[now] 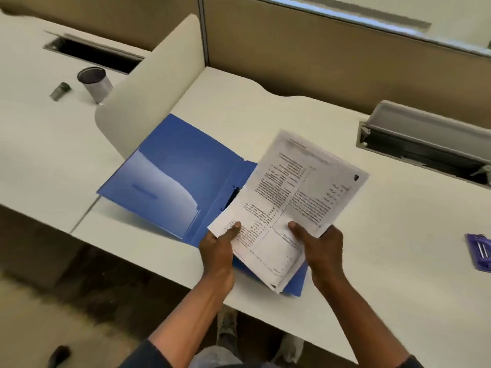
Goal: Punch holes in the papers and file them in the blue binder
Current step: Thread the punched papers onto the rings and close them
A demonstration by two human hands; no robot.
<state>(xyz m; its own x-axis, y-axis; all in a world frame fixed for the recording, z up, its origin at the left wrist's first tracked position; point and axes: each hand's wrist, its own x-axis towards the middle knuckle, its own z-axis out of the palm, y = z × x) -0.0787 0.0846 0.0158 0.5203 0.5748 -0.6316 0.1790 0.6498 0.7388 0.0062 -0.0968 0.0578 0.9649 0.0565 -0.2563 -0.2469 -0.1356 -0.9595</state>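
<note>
A blue binder [170, 179] lies open on the white desk, its left flap spread flat and a dark fastener [231, 197] showing along the spine. A stack of printed papers [289, 197] is held above the binder's right half and hides most of it. My left hand [219, 251] grips the stack's near left edge, thumb on top. My right hand [320, 247] grips the near right edge the same way. A purple hole punch [479, 253] sits at the far right edge of the desk, partly cut off.
A curved white divider [148, 83] stands between this desk and the one to the left. That left desk carries a metal cup [95, 83] and a small dark object [60, 90]. A grey cable tray [427, 139] stands open at the back right. The floor lies below the desk's front edge.
</note>
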